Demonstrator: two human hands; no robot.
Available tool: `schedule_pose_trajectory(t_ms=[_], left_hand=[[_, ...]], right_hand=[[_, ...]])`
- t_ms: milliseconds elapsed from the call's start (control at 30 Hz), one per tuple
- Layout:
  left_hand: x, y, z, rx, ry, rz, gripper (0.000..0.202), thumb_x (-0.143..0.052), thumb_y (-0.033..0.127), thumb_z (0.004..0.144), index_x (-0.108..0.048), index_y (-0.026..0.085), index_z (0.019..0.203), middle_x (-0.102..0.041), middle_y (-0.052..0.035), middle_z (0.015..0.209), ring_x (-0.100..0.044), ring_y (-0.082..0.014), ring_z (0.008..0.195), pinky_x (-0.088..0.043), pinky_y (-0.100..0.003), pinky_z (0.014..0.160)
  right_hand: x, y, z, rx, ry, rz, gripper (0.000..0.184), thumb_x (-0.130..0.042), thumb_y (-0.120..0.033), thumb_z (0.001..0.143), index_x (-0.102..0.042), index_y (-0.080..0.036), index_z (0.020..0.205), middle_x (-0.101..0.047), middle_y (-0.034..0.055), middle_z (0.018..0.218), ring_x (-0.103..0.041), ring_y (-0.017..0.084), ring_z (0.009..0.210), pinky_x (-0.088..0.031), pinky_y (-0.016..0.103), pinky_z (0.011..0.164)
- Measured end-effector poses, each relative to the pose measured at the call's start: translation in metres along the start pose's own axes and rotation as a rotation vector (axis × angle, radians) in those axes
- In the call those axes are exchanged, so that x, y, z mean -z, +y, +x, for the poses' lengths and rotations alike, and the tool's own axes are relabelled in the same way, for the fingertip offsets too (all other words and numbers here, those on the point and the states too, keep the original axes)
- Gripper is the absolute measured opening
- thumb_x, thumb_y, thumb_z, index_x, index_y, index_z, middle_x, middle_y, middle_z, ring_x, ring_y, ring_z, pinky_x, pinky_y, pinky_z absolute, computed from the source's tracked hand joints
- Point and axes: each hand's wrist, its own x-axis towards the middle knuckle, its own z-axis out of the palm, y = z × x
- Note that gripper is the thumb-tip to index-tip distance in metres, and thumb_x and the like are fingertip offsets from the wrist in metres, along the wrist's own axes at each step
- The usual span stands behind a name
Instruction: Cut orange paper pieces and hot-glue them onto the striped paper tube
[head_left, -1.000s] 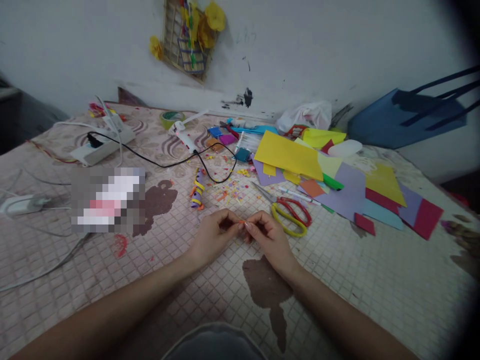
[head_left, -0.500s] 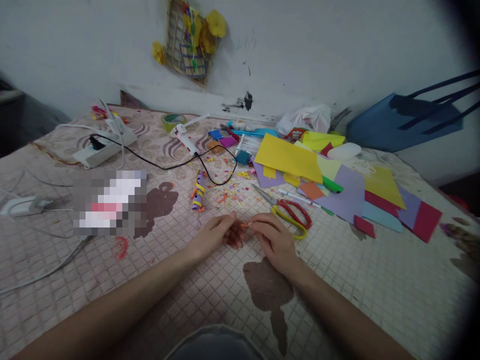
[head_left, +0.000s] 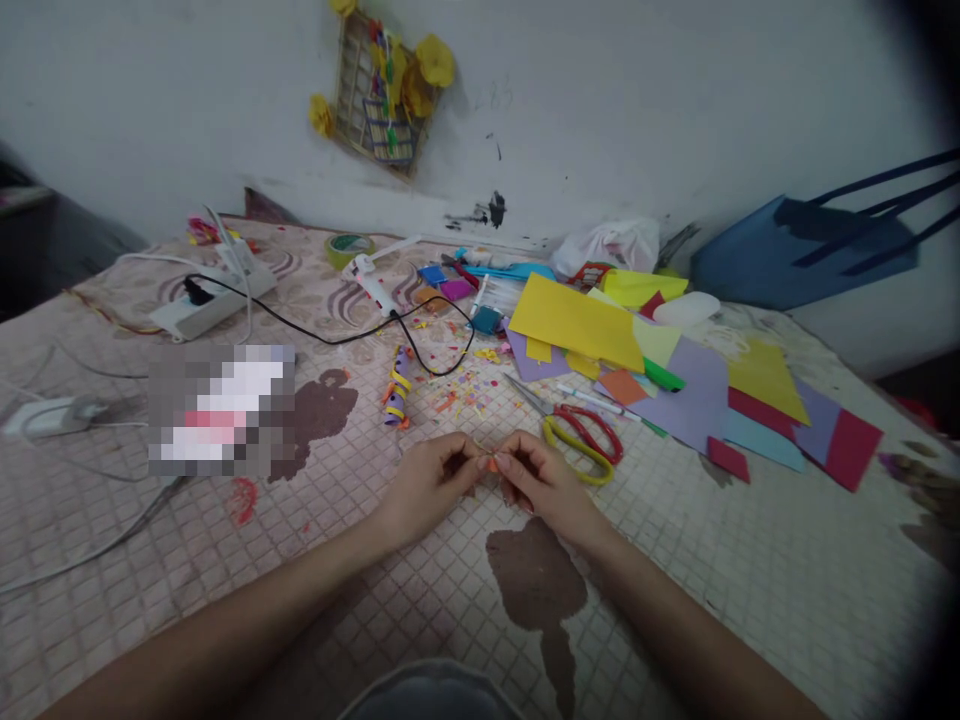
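Between my fingertips is a small orange piece (head_left: 492, 465), perhaps paper or foam; most of it is covered by my fingers. My left hand (head_left: 435, 482) pinches it from the left, and my right hand (head_left: 541, 485) pinches it from the right, thumbs close together. Just beyond my right hand lie scissors (head_left: 581, 440) with red and yellow handles, blades toward the back left. Past my left hand stands or lies a purple roll (head_left: 397, 388) wound with a yellow strip, with orange bits at its lower end. Coloured scraps (head_left: 457, 395) are scattered behind my hands.
A glue gun (head_left: 373, 285) with a black cord lies at the back, near a power strip (head_left: 217, 300) and a tape roll (head_left: 349, 248). Coloured sheets (head_left: 577, 320) spread over the right side. A pixelated object (head_left: 221, 410) sits left. A blue bag (head_left: 795, 255) leans at the wall.
My left fingers have come up and closed onto the orange piece, and both hands now meet at it. The piece has turned and sits slightly lower. Other things lie as before.
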Motion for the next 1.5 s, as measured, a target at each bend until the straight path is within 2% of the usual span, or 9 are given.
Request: schedule_pose_trajectory(t_ms=[133,267,433,533,767,967,1167,1300,1500], left_hand=[[-0.0015,-0.0042,0.0021,0.105,-0.062,-0.301,0.027,-0.056,0.040,0.082,-0.059,0.013,0.079,-0.063,-0.0020,0.066,-0.059,-0.0120,0.060,-0.047,-0.024,0.060],[-0.0017,-0.0071,0.0037,0.240,-0.090,-0.604,0.027,-0.066,0.037,0.075,-0.059,0.013,0.086,-0.068,-0.0039,0.077,-0.065,-0.0129,0.067,-0.050,-0.026,0.065],[-0.0021,-0.0025,0.0002,0.395,-0.103,-0.741,0.025,-0.069,0.033,0.074,-0.061,0.012,0.083,-0.069,-0.0065,0.081,-0.066,-0.0123,0.068,-0.050,-0.024,0.065],[-0.0023,-0.0022,-0.0003,0.433,-0.104,-0.786,0.023,-0.072,0.030,0.071,-0.061,0.011,0.079,-0.069,-0.0058,0.079,-0.064,-0.0109,0.066,-0.049,-0.022,0.065],[-0.0017,-0.0057,0.0015,0.441,-0.114,-0.769,0.025,-0.076,0.020,0.066,-0.060,0.011,0.084,-0.066,-0.0023,0.072,-0.061,-0.0080,0.060,-0.046,-0.021,0.062],[-0.0026,-0.0076,0.0013,0.383,-0.121,-0.753,0.024,-0.075,0.021,0.067,-0.058,0.011,0.082,-0.066,-0.0025,0.070,-0.059,-0.0074,0.059,-0.045,-0.020,0.061],[-0.0056,-0.0079,0.0011,0.395,-0.128,-0.769,0.026,-0.072,0.028,0.070,-0.058,0.010,0.081,-0.067,-0.0044,0.073,-0.061,-0.0087,0.063,-0.046,-0.021,0.064],[-0.0081,-0.0081,0.0018,0.300,-0.107,-0.622,0.031,-0.077,0.027,0.063,-0.055,0.011,0.078,-0.065,-0.0017,0.066,-0.058,-0.0081,0.057,-0.044,-0.022,0.058],[-0.0063,-0.0088,0.0032,0.147,-0.056,-0.439,0.024,-0.070,0.025,0.068,-0.053,0.011,0.079,-0.063,-0.0018,0.069,-0.056,-0.0098,0.060,-0.044,-0.025,0.060]], right_hand=[[0.0011,-0.0009,0.0008,0.039,0.060,-0.011,0.027,-0.050,-0.045,0.086,-0.048,-0.020,0.076,-0.047,-0.0064,0.055,-0.039,0.007,0.042,-0.031,0.019,0.039],[0.0007,0.0010,0.0019,0.034,0.067,0.019,0.025,-0.050,-0.042,0.087,-0.048,-0.020,0.076,-0.047,-0.0060,0.057,-0.042,0.007,0.044,-0.036,0.020,0.041],[-0.0018,0.0024,0.0017,0.093,0.098,-0.021,0.020,-0.051,-0.039,0.087,-0.050,-0.021,0.078,-0.050,-0.0043,0.064,-0.047,0.009,0.050,-0.041,0.021,0.045],[-0.0033,0.0014,0.0001,0.128,0.105,-0.073,0.015,-0.051,-0.034,0.088,-0.052,-0.020,0.081,-0.054,-0.0022,0.069,-0.049,0.010,0.055,-0.042,0.022,0.048],[-0.0022,0.0003,-0.0010,0.156,0.103,-0.113,0.011,-0.052,-0.030,0.087,-0.055,-0.020,0.088,-0.057,-0.0001,0.073,-0.051,0.011,0.061,-0.043,0.023,0.053],[-0.0017,0.0001,0.0005,0.136,0.063,-0.027,0.011,-0.054,-0.031,0.086,-0.055,-0.020,0.087,-0.055,-0.0017,0.070,-0.050,0.010,0.057,-0.043,0.022,0.050],[-0.0058,0.0024,0.0010,0.099,0.073,0.019,0.010,-0.055,-0.029,0.085,-0.054,-0.019,0.085,-0.055,-0.0022,0.070,-0.052,0.009,0.058,-0.045,0.022,0.051],[-0.0076,0.0037,0.0009,0.082,0.088,0.054,0.013,-0.058,-0.032,0.083,-0.054,-0.019,0.083,-0.054,-0.0027,0.071,-0.052,0.009,0.057,-0.044,0.021,0.049],[-0.0044,0.0027,0.0021,0.075,0.069,0.079,0.020,-0.050,-0.039,0.087,-0.054,-0.019,0.081,-0.055,-0.0028,0.065,-0.051,0.010,0.053,-0.045,0.023,0.051]])
